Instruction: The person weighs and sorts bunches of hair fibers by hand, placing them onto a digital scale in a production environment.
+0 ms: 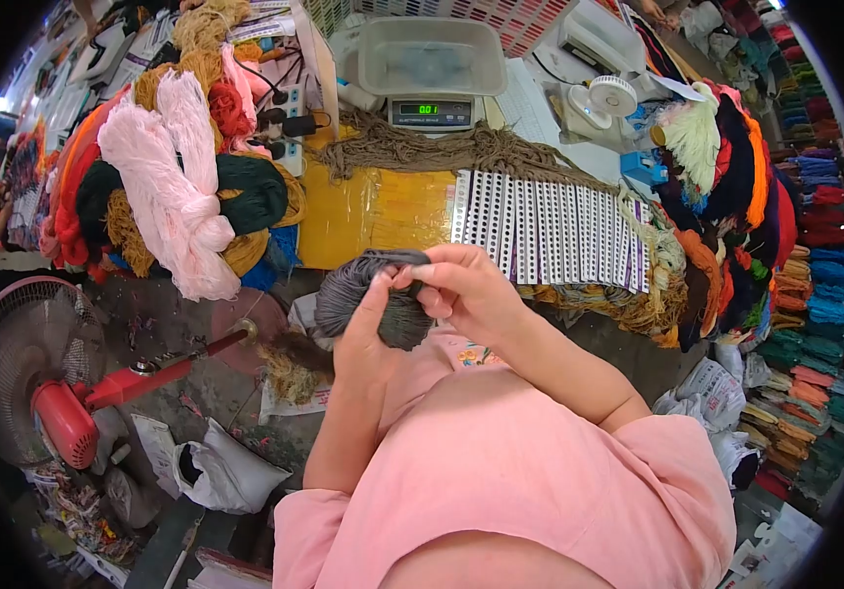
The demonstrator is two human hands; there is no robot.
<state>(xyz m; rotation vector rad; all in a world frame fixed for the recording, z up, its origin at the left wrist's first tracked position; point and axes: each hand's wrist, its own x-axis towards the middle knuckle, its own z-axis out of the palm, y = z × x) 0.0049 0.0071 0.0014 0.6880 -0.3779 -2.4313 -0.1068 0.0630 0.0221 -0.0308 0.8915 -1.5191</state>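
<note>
A dark grey yarn skein (341, 296) is held in front of my chest, close to the table's front edge. My left hand (365, 332) is closed on its near side, with the thumb pointing up. Fingertips of my right hand (468, 287) pinch at the top of the same skein, right beside my left thumb. Whatever fine strand may lie between the fingertips is too small to make out. Just beyond the hands are a row of white punched cards (550, 231) and a yellow taped surface (373, 211).
A digital scale (430, 112) carries a clear plastic tub (432, 59). Brown yarn (471, 147) lies across the table. Pink skeins (162, 187) are heaped at left, dark skeins (736, 187) at right. A red floor fan (64, 422) stands low at left.
</note>
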